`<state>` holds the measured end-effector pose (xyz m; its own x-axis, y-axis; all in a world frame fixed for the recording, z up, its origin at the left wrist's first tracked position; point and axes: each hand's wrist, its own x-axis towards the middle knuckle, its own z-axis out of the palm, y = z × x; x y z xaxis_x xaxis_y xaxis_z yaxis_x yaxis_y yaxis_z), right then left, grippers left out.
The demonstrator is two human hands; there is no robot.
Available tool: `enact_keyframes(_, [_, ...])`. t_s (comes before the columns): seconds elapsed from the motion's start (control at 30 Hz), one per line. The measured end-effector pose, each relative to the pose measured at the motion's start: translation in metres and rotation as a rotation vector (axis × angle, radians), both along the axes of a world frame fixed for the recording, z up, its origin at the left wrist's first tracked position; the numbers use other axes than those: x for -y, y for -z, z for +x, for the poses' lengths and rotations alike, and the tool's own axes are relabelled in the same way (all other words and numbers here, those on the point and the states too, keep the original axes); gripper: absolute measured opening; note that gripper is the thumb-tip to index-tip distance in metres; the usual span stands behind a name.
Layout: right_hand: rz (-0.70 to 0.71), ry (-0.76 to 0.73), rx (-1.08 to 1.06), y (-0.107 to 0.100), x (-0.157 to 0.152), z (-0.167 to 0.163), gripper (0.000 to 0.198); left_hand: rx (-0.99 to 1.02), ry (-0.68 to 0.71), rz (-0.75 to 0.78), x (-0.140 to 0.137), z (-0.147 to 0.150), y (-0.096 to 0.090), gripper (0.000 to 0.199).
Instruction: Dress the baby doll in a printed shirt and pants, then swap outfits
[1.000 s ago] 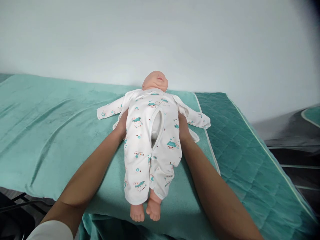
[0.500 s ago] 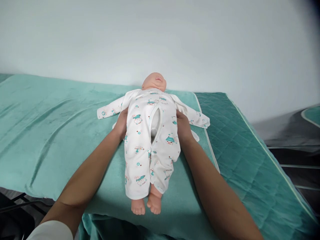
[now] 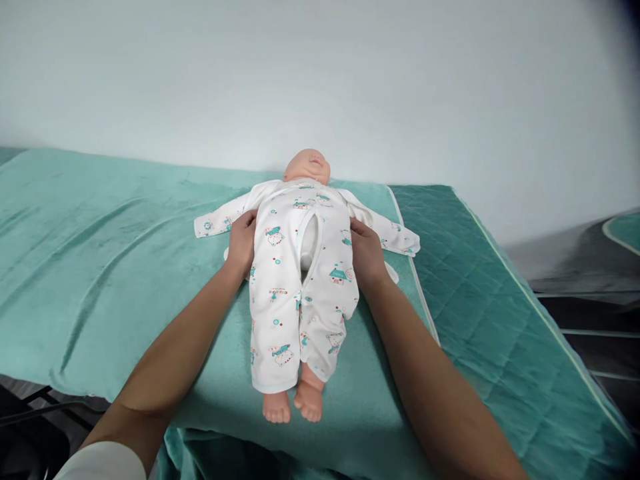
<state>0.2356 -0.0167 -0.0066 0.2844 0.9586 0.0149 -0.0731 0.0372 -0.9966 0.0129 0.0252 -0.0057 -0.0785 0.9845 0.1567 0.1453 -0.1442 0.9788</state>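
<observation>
A baby doll [image 3: 307, 165] lies on its back, feet towards me, on a green sheet. It wears white printed split-crotch pants [image 3: 275, 313] that reach up its chest. Under them spreads a white printed top, its left-side sleeve [image 3: 220, 219] and right-side sleeve [image 3: 397, 235] stretched outward. My left hand [image 3: 243, 241] is closed at the left edge of the pants, by the doll's hip. On the opposite edge my right hand [image 3: 367, 250] is closed too. Fingertips of both hands are partly hidden by cloth. Bare doll feet [image 3: 309, 400] stick out of the leg openings.
The smooth green sheet [image 3: 125, 267] covers the bed and hangs over its front edge. A darker quilted pad [image 3: 480, 300] shows at the right. Behind the bed rises a white wall [image 3: 300, 80]. Dark slats [image 3: 590, 333] are visible at far right.
The doll's head and torso have shifted slightly, with its feet a little higher in view. More of my left hand's curled fingers shows beside the pants. Both arms stay nearly in place.
</observation>
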Motion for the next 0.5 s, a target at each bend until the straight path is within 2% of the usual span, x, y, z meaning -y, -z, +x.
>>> enact_keyframes(0.13, [0.044, 0.089, 0.18, 0.008, -0.002, 0.008, 0.028, -0.127, -0.077, 0.125, -0.005, -0.003, 0.001, 0.027])
enact_keyframes(0.33, [0.18, 0.292, 0.493, 0.008, -0.002, 0.014, 0.025, -0.236, 0.007, 0.307, -0.007, -0.004, -0.003, 0.025])
enact_keyframes(0.4, [0.242, 0.328, 0.517, 0.008, -0.002, 0.014, 0.022, -0.254, 0.05, 0.344, -0.011, -0.005, -0.004, 0.026])
enact_keyframes(0.5, [0.309, 0.286, 0.478, 0.01, -0.003, 0.011, 0.02, -0.302, 0.106, 0.428, -0.025, -0.006, -0.006, 0.025])
